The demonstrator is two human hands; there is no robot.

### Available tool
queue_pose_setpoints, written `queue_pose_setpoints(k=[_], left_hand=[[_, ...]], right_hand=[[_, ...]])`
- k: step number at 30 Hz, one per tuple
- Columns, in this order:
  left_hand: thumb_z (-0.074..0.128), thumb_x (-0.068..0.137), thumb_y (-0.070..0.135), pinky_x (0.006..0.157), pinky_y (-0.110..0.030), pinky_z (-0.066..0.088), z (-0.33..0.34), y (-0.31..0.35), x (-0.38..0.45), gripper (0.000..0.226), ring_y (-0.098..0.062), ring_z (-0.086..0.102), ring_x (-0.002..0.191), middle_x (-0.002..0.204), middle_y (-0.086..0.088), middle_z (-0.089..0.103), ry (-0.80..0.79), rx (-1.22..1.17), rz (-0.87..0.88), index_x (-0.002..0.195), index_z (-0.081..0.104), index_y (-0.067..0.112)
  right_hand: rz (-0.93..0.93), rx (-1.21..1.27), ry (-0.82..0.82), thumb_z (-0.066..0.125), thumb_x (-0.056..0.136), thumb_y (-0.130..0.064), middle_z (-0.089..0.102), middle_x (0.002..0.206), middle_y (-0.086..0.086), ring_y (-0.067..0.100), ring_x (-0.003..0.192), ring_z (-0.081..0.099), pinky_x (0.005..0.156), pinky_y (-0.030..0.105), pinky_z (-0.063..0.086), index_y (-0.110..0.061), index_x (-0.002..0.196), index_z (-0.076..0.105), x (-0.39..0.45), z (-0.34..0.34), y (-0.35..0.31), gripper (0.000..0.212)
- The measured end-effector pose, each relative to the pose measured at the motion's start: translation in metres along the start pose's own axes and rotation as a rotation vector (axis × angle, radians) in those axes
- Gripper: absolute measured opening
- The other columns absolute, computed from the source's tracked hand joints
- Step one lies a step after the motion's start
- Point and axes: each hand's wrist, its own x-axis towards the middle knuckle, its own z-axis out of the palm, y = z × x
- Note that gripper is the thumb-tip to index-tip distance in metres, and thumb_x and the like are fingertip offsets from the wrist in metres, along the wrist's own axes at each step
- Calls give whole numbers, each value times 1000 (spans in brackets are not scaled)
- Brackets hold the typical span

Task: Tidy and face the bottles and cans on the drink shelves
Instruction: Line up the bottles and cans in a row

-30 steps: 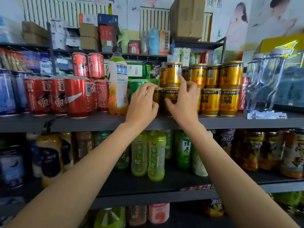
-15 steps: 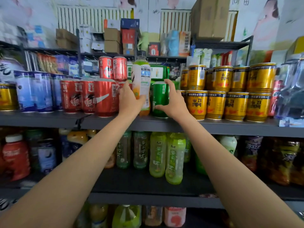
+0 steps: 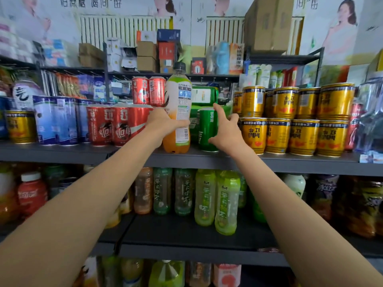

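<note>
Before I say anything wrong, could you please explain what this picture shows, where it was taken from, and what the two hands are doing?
There is no machine here: a person wears a wide-angle camera on the head, so you look out along their two bare arms at shop shelves. The left hand grips an orange drink bottle standing on the upper shelf. The right hand has its fingers spread against a green can beside the bottle. Red cans stand to the left and stacked gold cans to the right. Green tea bottles fill the shelf below.
</note>
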Motion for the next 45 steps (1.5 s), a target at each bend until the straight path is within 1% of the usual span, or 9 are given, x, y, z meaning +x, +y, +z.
queue_pose_setpoints(k=[3, 5, 8, 11, 13, 20, 26, 36, 45], left_hand=[[81, 68, 33, 92, -39, 49, -11, -2, -11, 57, -23, 59, 107, 116, -5, 63, 108, 133, 29, 115, 58, 10], [80, 66, 39, 91, -39, 46, -10, -3, -24, 69, -25, 54, 110, 119, -7, 56, 263, 235, 82, 119, 48, 9], [80, 63, 40, 84, -37, 41, -6, -5, -43, 70, -27, 47, 107, 114, -9, 49, 445, 349, 240, 112, 42, 8], [80, 60, 36, 83, -33, 38, 0, -8, -58, 69, -25, 44, 105, 109, -7, 45, 487, 430, 380, 110, 41, 8], [80, 63, 37, 87, -32, 40, -2, -6, -66, 70, -21, 44, 107, 112, -5, 44, 377, 374, 355, 115, 41, 10], [73, 72, 35, 103, -38, 42, -66, -31, -92, 47, -13, 61, 109, 111, 3, 69, -598, -183, -115, 114, 60, 19], [66, 66, 13, 80, -23, 55, -112, -74, -130, 44, -9, 67, 95, 97, 6, 73, -542, -337, -129, 109, 58, 18], [79, 71, 12, 85, -24, 46, -252, -184, -189, 63, -13, 54, 109, 119, 0, 60, -281, 220, -183, 127, 51, 14], [73, 79, 26, 95, -35, 43, -294, -333, -211, 72, -27, 48, 121, 131, -6, 50, -527, 496, -344, 138, 36, 11]], right_hand=[[-46, -50, 224, 66, 83, -11, 16, 145, 16, 34, 129, 29, 97, 37, 40, -24, 147, 15, -8, 7, -15, 82], [-162, 264, 364, 66, 85, -21, 34, 135, 10, 25, 124, 39, 96, 29, 41, -15, 138, 32, -12, 6, -30, 63], [-121, 791, 97, 71, 81, -34, 52, 112, -4, 12, 104, 54, 79, 20, 48, -15, 128, 41, -17, 1, -59, 59], [-72, 1001, -3, 83, 67, -30, 64, 107, 1, 17, 99, 63, 85, 34, 54, -14, 117, 48, -14, 6, -77, 63], [-74, 1008, 18, 84, 64, -29, 66, 105, 4, 19, 96, 65, 86, 39, 55, -15, 112, 52, -14, 9, -77, 60], [-149, 1056, -367, 69, 67, -27, 72, 85, 2, 18, 80, 68, 74, 35, 55, -10, 101, 63, -38, 19, -65, 38], [-254, 913, -661, 68, 73, -21, 72, 92, -3, 13, 86, 69, 68, 27, 54, -17, 104, 59, -75, 46, -109, 33], [-244, 292, -485, 75, 63, -60, 55, 116, -4, 15, 97, 56, 76, 28, 49, -17, 133, 37, -173, 182, -211, 91], [48, 122, -538, 70, 68, -61, 58, 121, 10, 30, 117, 50, 84, 40, 50, -9, 136, 34, -245, 318, -223, 93]])
